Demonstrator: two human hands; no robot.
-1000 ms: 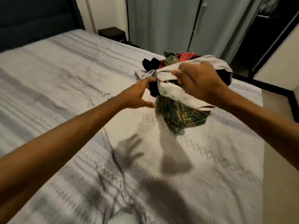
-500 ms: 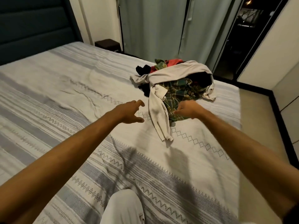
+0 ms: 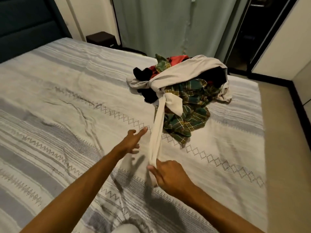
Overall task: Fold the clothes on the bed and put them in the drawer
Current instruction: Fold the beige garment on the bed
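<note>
A pile of clothes lies at the far right of the bed (image 3: pixel 58 101): a green plaid garment (image 3: pixel 188 118), black pieces (image 3: pixel 143 74), a red piece (image 3: pixel 176 58) and a light grey-white garment (image 3: pixel 181 71) draped over the top. One long end of the light garment stretches toward me. My right hand (image 3: pixel 168 176) pinches that end just above the bedspread. My left hand (image 3: pixel 133 142) hovers to the left of the stretched cloth, fingers spread, holding nothing.
A dark headboard (image 3: pixel 28 26) stands at the far left, a small dark bedside unit (image 3: pixel 101 38) behind the bed, and grey-green curtains (image 3: pixel 168 22) at the back. Beige floor (image 3: pixel 286 148) runs along the bed's right side. My pale knee (image 3: pixel 124 228) shows at the bottom edge.
My right hand took hold of the light garment's hanging end and drew it toward me, stretching it out of the pile. My left hand moved nearer and stayed empty.
</note>
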